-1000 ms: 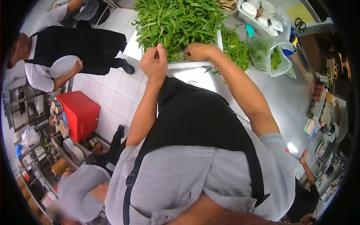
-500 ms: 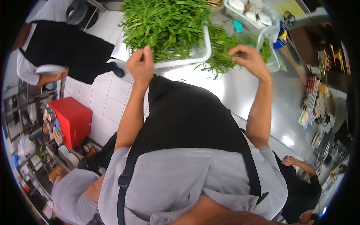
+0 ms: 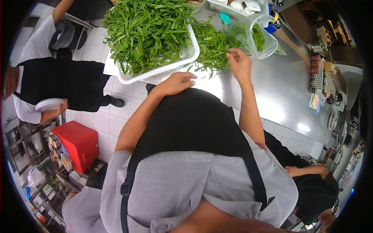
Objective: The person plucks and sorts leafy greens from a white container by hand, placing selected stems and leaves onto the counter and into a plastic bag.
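Note:
Leafy greens (image 3: 147, 35) are heaped in a white plastic basket (image 3: 163, 69) at the top of the view, on a steel counter (image 3: 272, 93). Loose greens (image 3: 210, 44) lie on the counter to the basket's right. My left hand (image 3: 178, 83) is near the counter's front edge just below the basket, fingers apart, holding nothing I can see. At the right edge of the loose greens is my right hand (image 3: 239, 64), thumb and forefinger close together at the leaves; whether it grips any cannot be made out. A clear bag (image 3: 252, 37) of greens stands just beyond it.
A white crate (image 3: 237, 9) of small dishes and a teal object (image 3: 224, 17) sit behind. At left, a person (image 3: 58, 83) in a black apron holds plates near a red box (image 3: 77, 143). Other people are at lower left and lower right (image 3: 316, 190).
The basket and loose greens have shifted left in view. My left hand has gone from a closed shape beside the basket to open below it. My right hand has moved from the basket to the loose greens.

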### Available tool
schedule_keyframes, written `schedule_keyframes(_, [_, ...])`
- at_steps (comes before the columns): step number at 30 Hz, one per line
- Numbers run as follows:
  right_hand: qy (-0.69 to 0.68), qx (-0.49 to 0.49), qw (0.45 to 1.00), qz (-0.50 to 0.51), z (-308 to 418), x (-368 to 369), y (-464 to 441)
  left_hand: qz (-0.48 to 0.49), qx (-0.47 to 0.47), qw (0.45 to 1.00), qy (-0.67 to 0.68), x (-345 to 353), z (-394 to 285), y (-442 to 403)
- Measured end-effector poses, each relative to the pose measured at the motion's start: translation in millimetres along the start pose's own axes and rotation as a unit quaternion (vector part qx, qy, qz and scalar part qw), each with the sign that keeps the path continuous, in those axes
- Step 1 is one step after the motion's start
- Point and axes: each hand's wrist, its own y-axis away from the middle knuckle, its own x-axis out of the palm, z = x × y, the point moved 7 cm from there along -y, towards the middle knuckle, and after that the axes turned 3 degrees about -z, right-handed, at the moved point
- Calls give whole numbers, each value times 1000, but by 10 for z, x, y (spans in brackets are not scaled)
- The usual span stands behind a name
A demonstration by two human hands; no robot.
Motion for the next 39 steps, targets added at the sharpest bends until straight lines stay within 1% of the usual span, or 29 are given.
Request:
schedule_keyframes(2, [11,-31,999,-9,219,99,-32,-5,74,997,37,142,-262,-135])
schedule_keyframes(3, [53,-79,995,4,205,174,-91,-4,111,992,55,161,-383,-152])
schedule_keyframes(6, [25,-129,990,-42,141,3,-131,28,111,992,62,57,-853,14])
schedule_keyframes(7, [-26,-103,993,-53,233,-121,-78,17,84,992,92,-9,-936,62])
schedule_keyframes(9, [-150,9,989,-12,95,-161,-76,-30,74,990,118,-135,-1022,22])
schedule_keyframes(10, [-210,66,975,7,27,-170,-37,-51,68,988,132,-176,-1047,-16])
schedule_keyframes(11, [-265,100,959,21,10,-166,-4,-89,69,985,129,-224,-1093,-86])
schedule_keyframes(14, [-389,121,913,39,100,-193,61,-167,136,974,72,-275,-1283,-328])
schedule_keyframes(15, [-411,128,901,47,165,-207,100,-195,167,965,61,-272,-1428,-356])
schedule_keyframes(17, [-453,140,878,67,341,-224,144,-174,187,967,13,-165,-1556,-504])
schedule_keyframes(19, [-463,127,875,66,434,-287,152,-139,196,969,-56,-134,-1616,-617])
schedule_keyframes(22, [-491,126,861,41,456,-429,149,-153,145,974,-82,-175,-1495,-711])
schedule_keyframes(23, [-501,130,855,28,447,-483,156,-170,155,970,-75,-195,-1486,-700])
schedule_keyframes(26, [-522,130,843,12,508,-641,184,-182,184,965,-37,-253,-1437,-780])
schedule_keyframes(27, [-515,114,850,-2,526,-722,179,-166,142,976,-20,-262,-1406,-802])
schedule_keyframes(29, [-499,80,862,-29,555,-898,148,-153,115,981,13,-289,-1351,-838])
schedule_keyframes(30, [-469,34,879,-82,612,-1070,114,-147,100,984,29,-292,-1308,-857])
schedule_keyframes(32, [-402,-53,896,-184,781,-1397,98,-147,93,982,75,-301,-1245,-853])
schedule_keyframes(35, [-243,-118,935,-230,1029,-1551,0,-149,91,979,105,-331,-1200,-859])
schedule_keyframes(38, [-121,-111,981,-102,900,-1246,-364,-150,96,978,107,-318,-1181,-859])
schedule_keyframes(39, [-36,-120,988,-85,843,-1185,-495,-150,102,978,101,-315,-1176,-857])
